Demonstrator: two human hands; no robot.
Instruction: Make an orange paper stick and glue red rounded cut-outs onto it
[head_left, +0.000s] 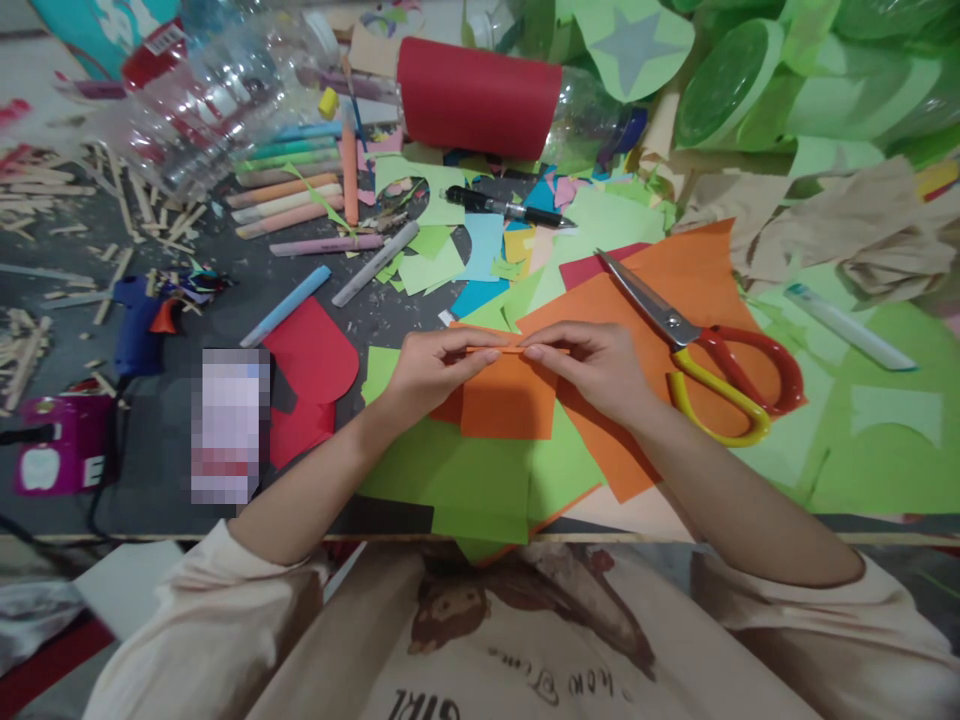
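Fingers (480, 358) pinched closed on orange paper (508, 408), left hand (426, 368), right hand (596, 362)

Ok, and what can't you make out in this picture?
All in the head view:
Orange paper: part of its far edge, hidden by the left hand and right hand.
Pale rectangle: its details, hidden by pixelation.
Turquoise thing: full shape, cut off by the top edge.
Shirt: lower lettering, cut off by the bottom edge.
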